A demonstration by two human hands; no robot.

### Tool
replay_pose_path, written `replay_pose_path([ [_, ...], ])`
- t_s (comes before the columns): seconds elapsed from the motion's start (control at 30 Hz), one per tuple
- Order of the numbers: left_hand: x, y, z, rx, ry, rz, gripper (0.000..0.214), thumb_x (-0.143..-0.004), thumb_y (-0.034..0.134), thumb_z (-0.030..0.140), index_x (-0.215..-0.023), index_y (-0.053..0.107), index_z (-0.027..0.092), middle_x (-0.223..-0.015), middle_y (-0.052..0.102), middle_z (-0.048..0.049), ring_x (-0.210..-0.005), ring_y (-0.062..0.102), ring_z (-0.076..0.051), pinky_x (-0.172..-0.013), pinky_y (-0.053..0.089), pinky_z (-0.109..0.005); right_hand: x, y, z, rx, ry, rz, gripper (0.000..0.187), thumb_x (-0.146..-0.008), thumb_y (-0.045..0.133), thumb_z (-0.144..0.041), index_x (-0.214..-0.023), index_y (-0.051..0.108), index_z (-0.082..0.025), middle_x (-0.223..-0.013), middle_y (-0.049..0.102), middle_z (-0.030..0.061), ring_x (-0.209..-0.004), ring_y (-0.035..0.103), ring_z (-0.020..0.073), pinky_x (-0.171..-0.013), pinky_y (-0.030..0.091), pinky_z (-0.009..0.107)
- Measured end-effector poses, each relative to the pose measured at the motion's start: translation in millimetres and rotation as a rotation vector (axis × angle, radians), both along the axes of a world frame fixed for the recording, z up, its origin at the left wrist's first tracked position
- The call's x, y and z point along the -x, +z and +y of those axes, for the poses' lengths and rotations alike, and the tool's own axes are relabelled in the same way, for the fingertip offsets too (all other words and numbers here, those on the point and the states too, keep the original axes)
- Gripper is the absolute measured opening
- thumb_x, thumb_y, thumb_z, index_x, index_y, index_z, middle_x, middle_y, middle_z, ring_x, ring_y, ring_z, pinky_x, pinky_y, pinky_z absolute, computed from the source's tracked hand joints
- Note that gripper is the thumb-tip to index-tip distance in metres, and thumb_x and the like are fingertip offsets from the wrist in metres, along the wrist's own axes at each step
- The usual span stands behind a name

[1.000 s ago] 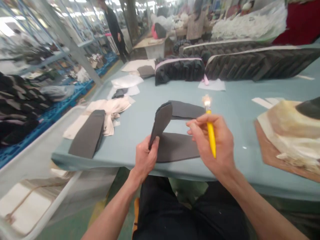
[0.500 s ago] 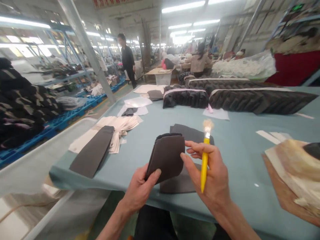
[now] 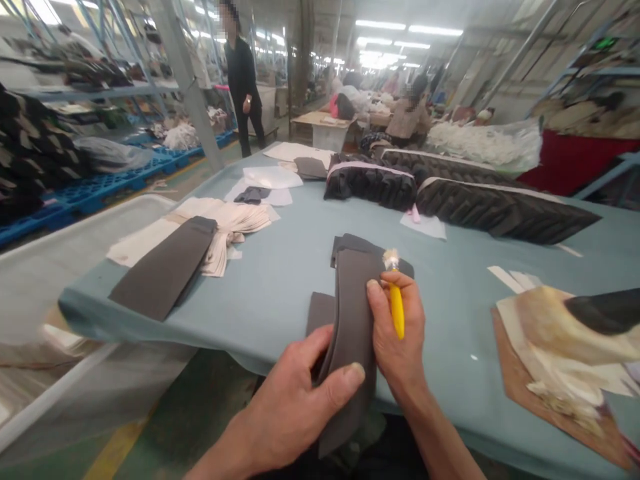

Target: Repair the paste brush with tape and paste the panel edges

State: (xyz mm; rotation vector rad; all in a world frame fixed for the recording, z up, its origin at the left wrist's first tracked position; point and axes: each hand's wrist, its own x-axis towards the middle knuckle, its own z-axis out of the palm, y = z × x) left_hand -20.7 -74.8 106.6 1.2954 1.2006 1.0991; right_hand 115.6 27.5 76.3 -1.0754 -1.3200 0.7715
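Observation:
A long stack of dark grey fabric pieces [image 3: 353, 313] hangs between my hands over the table's front edge. My left hand [image 3: 300, 393] grips its lower part, thumb across the front and fingers behind. My right hand [image 3: 403, 327] has its thumb and fingers on the right edge of the stack. That same hand holds a brush [image 3: 397, 310] with a yellow handle, its pale bristles pointing up. Behind the stack, another dark grey piece [image 3: 323, 312] shows on the table, partly hidden.
A teal-covered table [image 3: 270, 267] spreads before me. On its left, a dark panel [image 3: 165, 267] overlaps cream fabric pieces [image 3: 220, 250]. Tied dark bundles [image 3: 505, 210] lie at the back. Stained cloth on a brown board [image 3: 510, 373] is at right. A person [image 3: 243, 80] stands beyond.
The fabric stack, earlier curled over and short, is now extended lengthwise and lower. My right hand has moved down its edge with the brush, and the view has shifted.

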Motion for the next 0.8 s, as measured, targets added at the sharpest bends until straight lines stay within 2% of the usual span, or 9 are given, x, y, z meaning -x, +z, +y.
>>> replay_pose_path([
  [0.1, -6, 6.4, -4, 0.005, -0.029, -0.023, 0.05, -0.088, 0.07, 0.04, -0.135, 0.071, 0.024, -0.119, 0.078, -0.0079, -0.1, 0.073, -0.026, -0.083, 0.061, -0.03, -8, -0.6, 1, 0.132, 0.05, 0.102, 0.045, -0.091, 0.069, -0.063, -0.113, 0.056, -0.026, -0.084, 0.059, -0.0027, -0.07, 0.058, 0.0162, -0.063, 0.05, 0.029],
  [0.17, -11, 7.0, -5, -0.001, -0.018, -0.01, 0.056, -0.085, 0.073, 0.038, -0.139, 0.07, 0.026, -0.125, 0.077, -0.0082, -0.103, 0.074, -0.026, -0.08, 0.062, -0.028, -13, -2.9, 1, 0.198, 0.063, 0.164, 0.048, -0.089, 0.07, -0.065, -0.114, 0.054, -0.026, -0.08, 0.057, -0.0045, -0.065, 0.055, 0.0145, -0.057, 0.047, 0.026],
  [0.23, -16, 5.2, -5, -0.014, 0.001, 0.01, 0.056, -0.084, 0.074, 0.038, -0.138, 0.071, 0.028, -0.126, 0.077, -0.0085, -0.103, 0.074, -0.026, -0.077, 0.063, -0.027, -16, -5.7, 1, 0.247, 0.088, 0.219, 0.05, -0.088, 0.071, -0.066, -0.114, 0.053, -0.027, -0.076, 0.057, -0.0059, -0.06, 0.051, 0.0131, -0.053, 0.044, 0.024],
  [0.37, -22, -1.5, -6, -0.025, -0.003, 0.01, 0.054, -0.086, 0.074, 0.042, -0.137, 0.073, 0.027, -0.125, 0.078, -0.0098, -0.1, 0.075, -0.026, -0.074, 0.064, -0.027, -18, -7.5, -1, 0.289, 0.167, 0.301, 0.048, -0.087, 0.073, -0.063, -0.112, 0.054, -0.028, -0.084, 0.06, -0.0048, -0.057, 0.048, 0.0108, -0.049, 0.04, 0.022],
  [0.57, -21, -5.1, -8, -0.021, -0.003, -0.028, 0.046, -0.092, 0.067, 0.047, -0.132, 0.075, 0.024, -0.118, 0.079, -0.01, -0.099, 0.075, -0.027, -0.087, 0.063, -0.034, -18, -6.7, -4, 0.376, 0.227, 0.35, 0.047, -0.085, 0.072, -0.063, -0.109, 0.053, -0.028, -0.073, 0.053, -0.0073, -0.053, 0.044, 0.0116, -0.046, 0.037, 0.023],
  [0.67, -20, -2.7, -7, -0.038, 0.016, -0.04, 0.039, -0.096, 0.062, 0.04, -0.127, 0.077, 0.023, -0.112, 0.081, -0.0087, -0.092, 0.074, -0.024, -0.088, 0.062, -0.033, -18, -12.7, -4, 0.379, 0.157, 0.345, 0.052, -0.083, 0.073, -0.065, -0.112, 0.052, -0.027, -0.076, 0.056, -0.0061, -0.058, 0.05, 0.013, -0.052, 0.044, 0.025],
  [0.8, -17, -5.3, -1, -0.012, 0.038, -0.072, 0.036, -0.096, 0.062, 0.041, -0.121, 0.078, 0.021, -0.103, 0.08, -0.0063, -0.086, 0.071, -0.022, -0.083, 0.059, -0.029, -17, -18.2, -4, 0.212, 0.002, 0.193, 0.051, -0.086, 0.073, -0.063, -0.115, 0.055, -0.025, -0.084, 0.059, -0.0033, -0.071, 0.056, 0.0153, -0.065, 0.049, 0.028],
])
